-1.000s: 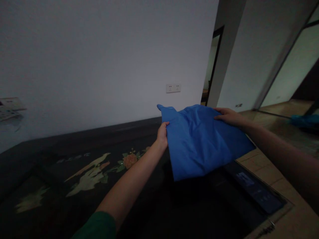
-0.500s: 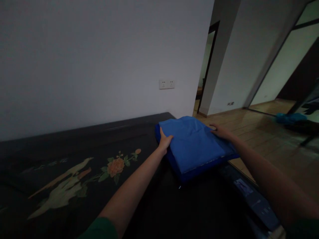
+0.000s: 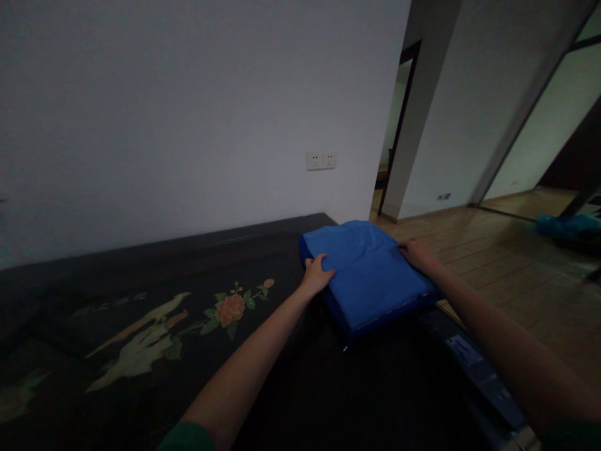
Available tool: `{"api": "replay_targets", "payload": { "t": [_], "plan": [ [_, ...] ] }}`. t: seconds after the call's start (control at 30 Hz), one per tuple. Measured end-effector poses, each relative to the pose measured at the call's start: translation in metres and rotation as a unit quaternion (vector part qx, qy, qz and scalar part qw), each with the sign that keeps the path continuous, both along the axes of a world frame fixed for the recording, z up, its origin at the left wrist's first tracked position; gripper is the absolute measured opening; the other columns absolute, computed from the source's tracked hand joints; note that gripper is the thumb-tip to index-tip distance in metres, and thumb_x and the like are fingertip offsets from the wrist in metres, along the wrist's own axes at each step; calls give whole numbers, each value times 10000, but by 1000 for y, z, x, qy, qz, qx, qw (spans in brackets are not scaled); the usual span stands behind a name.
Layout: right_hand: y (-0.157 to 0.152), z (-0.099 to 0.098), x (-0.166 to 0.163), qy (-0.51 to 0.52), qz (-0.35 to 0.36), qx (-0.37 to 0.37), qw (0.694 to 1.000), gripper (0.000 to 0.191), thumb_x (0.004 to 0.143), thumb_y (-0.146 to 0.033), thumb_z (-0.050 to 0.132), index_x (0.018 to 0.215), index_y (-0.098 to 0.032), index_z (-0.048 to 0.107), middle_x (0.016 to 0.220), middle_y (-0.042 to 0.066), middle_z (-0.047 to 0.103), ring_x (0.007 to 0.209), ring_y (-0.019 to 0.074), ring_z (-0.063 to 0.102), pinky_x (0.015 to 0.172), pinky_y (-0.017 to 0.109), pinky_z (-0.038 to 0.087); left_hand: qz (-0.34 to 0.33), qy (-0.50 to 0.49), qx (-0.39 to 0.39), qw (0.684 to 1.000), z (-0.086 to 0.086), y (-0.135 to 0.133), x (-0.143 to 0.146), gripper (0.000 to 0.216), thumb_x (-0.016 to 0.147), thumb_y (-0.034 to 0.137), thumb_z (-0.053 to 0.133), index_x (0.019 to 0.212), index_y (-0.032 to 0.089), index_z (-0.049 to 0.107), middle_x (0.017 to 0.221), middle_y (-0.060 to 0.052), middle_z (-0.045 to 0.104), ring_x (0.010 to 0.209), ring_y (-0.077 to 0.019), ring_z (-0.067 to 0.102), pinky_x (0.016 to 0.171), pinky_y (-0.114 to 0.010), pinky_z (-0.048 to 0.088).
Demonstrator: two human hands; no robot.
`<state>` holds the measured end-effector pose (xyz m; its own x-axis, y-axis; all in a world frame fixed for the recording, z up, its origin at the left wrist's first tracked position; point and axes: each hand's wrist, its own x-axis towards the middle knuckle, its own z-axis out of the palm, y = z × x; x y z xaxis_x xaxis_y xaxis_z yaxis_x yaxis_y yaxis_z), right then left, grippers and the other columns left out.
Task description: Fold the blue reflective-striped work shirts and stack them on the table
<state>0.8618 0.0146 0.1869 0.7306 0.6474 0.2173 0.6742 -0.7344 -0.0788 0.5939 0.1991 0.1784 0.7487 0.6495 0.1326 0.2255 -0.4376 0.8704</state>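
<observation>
A folded blue cloth (image 3: 369, 269) lies on top of a stack of blue cloth at the far right corner of a dark bed cover (image 3: 141, 376) printed with birds and an orange flower. My left hand (image 3: 316, 275) grips the cloth's left edge, fingers curled over the top. At the right edge my right hand (image 3: 416, 254) rests on the cloth with its fingers curled round the side. Both forearms reach forward over the cover.
A white wall with a double socket (image 3: 321, 161) runs behind the bed. To the right lie a wooden floor (image 3: 516, 263), a dark doorway (image 3: 392, 138) and a blue heap (image 3: 566, 225) far right. A dark strip (image 3: 474, 363) runs along the bed's right edge.
The blue cloth was held up in the air a second ago; it now lies flat on the stack at the bed's corner, both hands still at its sides.
</observation>
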Motion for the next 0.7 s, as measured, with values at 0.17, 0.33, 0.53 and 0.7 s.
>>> {"api": "replay_targets", "payload": {
  "t": [0.17, 0.33, 0.53, 0.7],
  "plan": [
    [34, 9, -25, -1, 20, -16, 1000, 503, 936, -480, 405, 1379, -263, 505, 1456, 170, 419, 1303, 406, 403, 1002, 625, 340, -97, 11, 289, 952, 21, -54, -18, 476, 882, 323, 566, 1346, 241, 502, 1517, -123, 298, 1378, -357, 253, 1113, -560, 197],
    [80, 4, -46, 120, 4, -35, 992, 627, 892, -666, 310, 1465, -412, 302, 1559, 107, 259, 1362, 480, 271, 939, 802, 201, -284, 46, 380, 879, 1, -110, -24, 642, 886, 558, 502, 1464, 347, 321, 1559, -121, 237, 1409, -411, 183, 1053, -719, 139],
    [103, -21, -33, 145, 0, -59, 988, 686, 867, -709, 296, 1476, -391, 282, 1564, 139, 231, 1340, 483, 316, 919, 816, 201, -220, 39, 441, 869, -34, -104, -20, 564, 956, 359, 449, 1477, 425, 243, 1570, -82, 223, 1402, -383, 233, 1054, -693, 219],
    [109, -25, -26, 146, 3, -73, 987, 670, 883, -693, 284, 1487, -407, 228, 1578, 116, 197, 1360, 470, 287, 955, 792, 193, -211, 27, 440, 872, -39, -100, -11, 532, 969, 344, 412, 1474, 415, 262, 1567, -95, 226, 1396, -387, 255, 1049, -703, 219]
  ]
}}
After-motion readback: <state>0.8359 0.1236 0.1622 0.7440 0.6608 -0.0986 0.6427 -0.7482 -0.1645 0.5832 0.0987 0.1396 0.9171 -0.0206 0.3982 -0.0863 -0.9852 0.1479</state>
